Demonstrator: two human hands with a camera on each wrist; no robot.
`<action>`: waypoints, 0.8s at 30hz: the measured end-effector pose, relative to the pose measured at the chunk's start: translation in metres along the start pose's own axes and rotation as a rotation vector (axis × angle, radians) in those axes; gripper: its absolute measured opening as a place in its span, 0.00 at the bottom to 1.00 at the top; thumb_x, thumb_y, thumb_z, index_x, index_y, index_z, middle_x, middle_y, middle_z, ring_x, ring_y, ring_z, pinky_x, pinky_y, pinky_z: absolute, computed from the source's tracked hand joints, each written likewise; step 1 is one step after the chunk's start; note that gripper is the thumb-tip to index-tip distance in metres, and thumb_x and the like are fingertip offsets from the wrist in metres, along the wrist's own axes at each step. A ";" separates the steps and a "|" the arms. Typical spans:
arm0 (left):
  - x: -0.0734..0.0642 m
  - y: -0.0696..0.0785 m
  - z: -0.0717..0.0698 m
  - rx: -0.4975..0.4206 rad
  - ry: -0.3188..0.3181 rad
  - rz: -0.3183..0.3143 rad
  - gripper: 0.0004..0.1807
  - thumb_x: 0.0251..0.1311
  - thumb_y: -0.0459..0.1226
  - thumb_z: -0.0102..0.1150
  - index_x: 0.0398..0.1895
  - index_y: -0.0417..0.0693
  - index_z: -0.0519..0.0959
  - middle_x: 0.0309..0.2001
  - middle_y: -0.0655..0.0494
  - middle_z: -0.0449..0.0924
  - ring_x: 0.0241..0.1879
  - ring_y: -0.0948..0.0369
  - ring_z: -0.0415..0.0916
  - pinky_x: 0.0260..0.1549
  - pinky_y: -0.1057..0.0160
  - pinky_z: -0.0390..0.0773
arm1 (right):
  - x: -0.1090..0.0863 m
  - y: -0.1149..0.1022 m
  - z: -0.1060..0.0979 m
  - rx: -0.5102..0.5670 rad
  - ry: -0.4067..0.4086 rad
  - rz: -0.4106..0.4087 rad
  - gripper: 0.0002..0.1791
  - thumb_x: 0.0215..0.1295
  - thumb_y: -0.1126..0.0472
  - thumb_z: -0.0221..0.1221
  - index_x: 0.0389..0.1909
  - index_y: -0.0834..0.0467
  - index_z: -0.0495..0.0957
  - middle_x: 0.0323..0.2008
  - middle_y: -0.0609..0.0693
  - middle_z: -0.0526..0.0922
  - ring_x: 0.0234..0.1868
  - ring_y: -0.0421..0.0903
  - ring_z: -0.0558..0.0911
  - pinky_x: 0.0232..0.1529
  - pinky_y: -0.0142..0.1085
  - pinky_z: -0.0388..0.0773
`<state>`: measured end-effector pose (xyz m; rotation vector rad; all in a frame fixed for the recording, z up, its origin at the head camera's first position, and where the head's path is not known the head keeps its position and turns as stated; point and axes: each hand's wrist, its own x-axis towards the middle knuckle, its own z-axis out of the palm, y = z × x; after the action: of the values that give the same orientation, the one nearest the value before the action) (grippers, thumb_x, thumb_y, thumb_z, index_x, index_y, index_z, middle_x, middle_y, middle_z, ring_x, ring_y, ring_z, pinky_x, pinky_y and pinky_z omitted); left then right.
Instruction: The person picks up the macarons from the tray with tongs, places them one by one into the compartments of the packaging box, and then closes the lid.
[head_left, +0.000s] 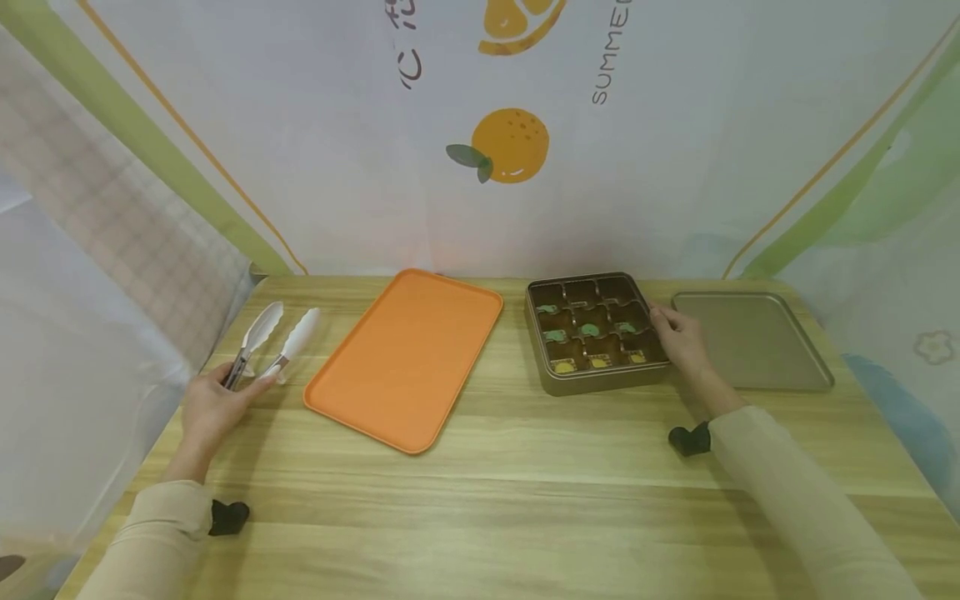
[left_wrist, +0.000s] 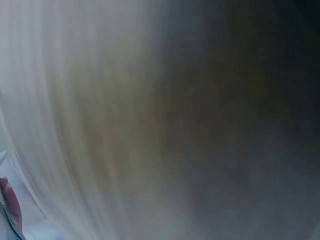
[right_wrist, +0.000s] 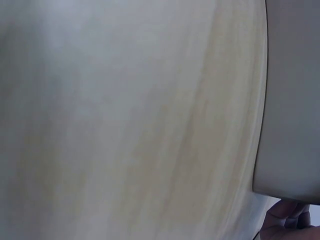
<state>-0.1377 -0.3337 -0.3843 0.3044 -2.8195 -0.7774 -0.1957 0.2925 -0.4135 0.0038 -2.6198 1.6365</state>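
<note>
The left hand [head_left: 215,406] clamps its fingers on the tongs [head_left: 263,327], the right hand [head_left: 682,340] on the box [head_left: 600,383] at right edge (probably steadying it).

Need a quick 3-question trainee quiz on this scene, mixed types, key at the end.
1. True or false: the left hand is holding the divided box.

2. Where is the orange tray?
A) To the right of the divided box
B) Between the tongs and the divided box
C) Underneath the divided box

3. Fill in: in the divided box's row nearest the person, the small pieces are ____ in colour.

Key
1. False: it holds the tongs; the right hand is at the divided box's right edge.
2. B
3. Yellow
</note>
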 end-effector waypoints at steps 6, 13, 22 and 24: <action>-0.001 -0.008 0.001 0.036 0.007 0.012 0.31 0.53 0.47 0.66 0.48 0.27 0.74 0.18 0.51 0.63 0.25 0.52 0.62 0.24 0.59 0.61 | 0.000 0.001 0.000 -0.010 0.014 -0.009 0.29 0.75 0.50 0.39 0.67 0.66 0.59 0.67 0.65 0.60 0.68 0.66 0.57 0.65 0.57 0.55; -0.001 -0.009 0.001 0.029 -0.057 -0.006 0.33 0.56 0.47 0.64 0.51 0.25 0.69 0.31 0.34 0.70 0.39 0.41 0.63 0.33 0.50 0.63 | 0.000 0.001 0.000 0.004 0.006 0.001 0.29 0.75 0.50 0.39 0.68 0.66 0.58 0.67 0.65 0.59 0.68 0.66 0.57 0.65 0.57 0.54; 0.001 -0.008 -0.002 0.030 -0.165 -0.022 0.40 0.57 0.49 0.61 0.56 0.19 0.61 0.46 0.22 0.64 0.47 0.34 0.58 0.43 0.38 0.63 | -0.001 -0.001 -0.001 0.005 -0.001 0.003 0.29 0.75 0.50 0.39 0.68 0.66 0.57 0.68 0.65 0.58 0.68 0.66 0.55 0.65 0.58 0.53; 0.000 -0.008 -0.004 0.008 -0.193 -0.035 0.42 0.58 0.50 0.60 0.56 0.19 0.59 0.47 0.22 0.61 0.48 0.34 0.57 0.44 0.38 0.63 | 0.000 -0.002 0.000 -0.006 -0.002 0.018 0.29 0.75 0.49 0.38 0.68 0.65 0.57 0.68 0.65 0.58 0.69 0.66 0.55 0.65 0.59 0.53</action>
<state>-0.1354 -0.3423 -0.3854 0.2953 -3.0052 -0.8455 -0.1954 0.2915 -0.4120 -0.0181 -2.6338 1.6353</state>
